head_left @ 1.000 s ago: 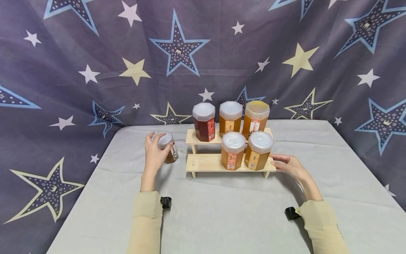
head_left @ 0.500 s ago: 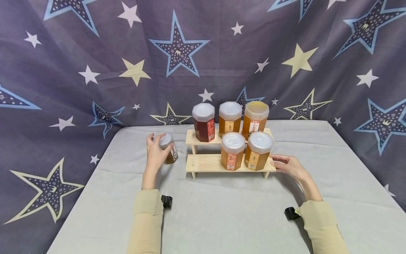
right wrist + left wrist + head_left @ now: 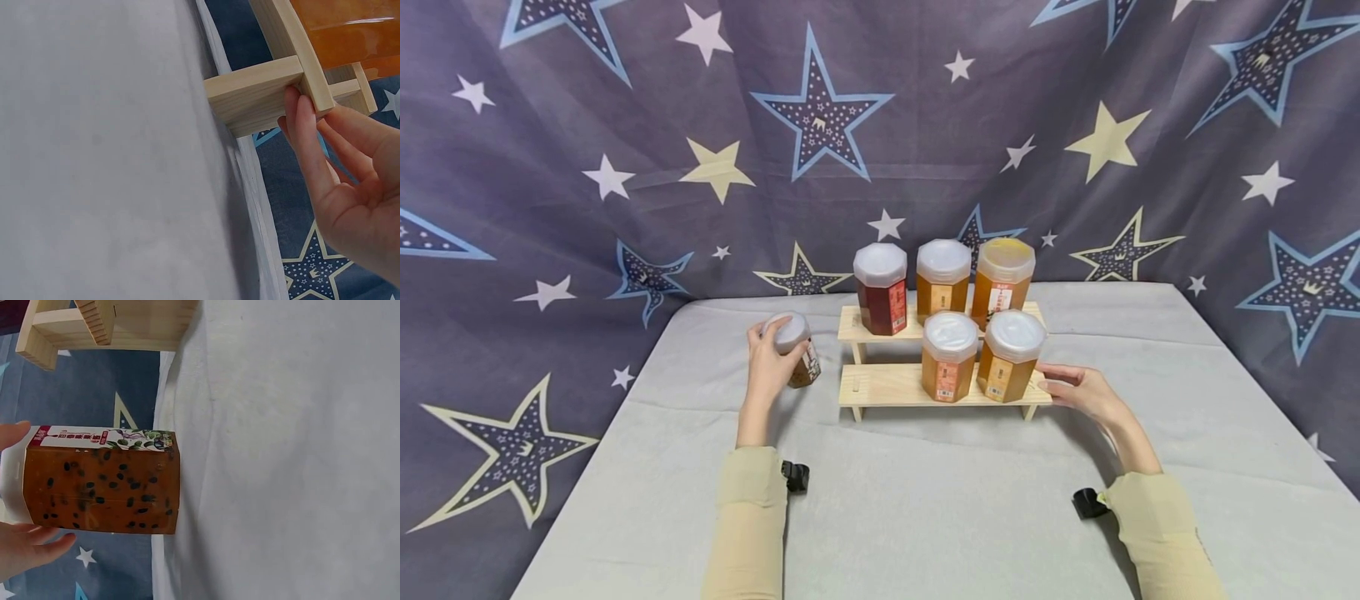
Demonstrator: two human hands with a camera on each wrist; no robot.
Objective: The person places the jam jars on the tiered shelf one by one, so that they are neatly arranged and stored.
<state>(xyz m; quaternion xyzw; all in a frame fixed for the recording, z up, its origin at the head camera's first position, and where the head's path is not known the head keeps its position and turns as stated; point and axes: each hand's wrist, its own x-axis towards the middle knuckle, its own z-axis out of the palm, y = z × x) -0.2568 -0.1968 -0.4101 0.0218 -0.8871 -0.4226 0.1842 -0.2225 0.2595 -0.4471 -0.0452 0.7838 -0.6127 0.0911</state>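
Observation:
My left hand (image 3: 766,367) grips a jar of fruit tea jam (image 3: 103,487) around its white lid, thumb on one side and fingers on the other. The jar is amber with black seeds and a white-and-red label, and stands close over the cloth, left of a two-step wooden rack (image 3: 880,385). At the rack's right end, my right hand (image 3: 1086,393) pinches the lower board between thumb and fingers, as the right wrist view shows. On the lower step sit two amber jars, an orange-labelled one (image 3: 950,358) and a yellow-labelled one (image 3: 1009,358).
The upper step bears a dark red jar (image 3: 882,292), an amber jar (image 3: 942,279) and a taller yellow-topped jar (image 3: 1002,283). Grey cloth (image 3: 925,500) covers the table. A star-patterned curtain (image 3: 925,125) hangs directly behind it.
The left hand and its jar have shifted very slightly, with the grip unchanged. My right hand stays at the rack's end, and the jars on the rack keep their places.

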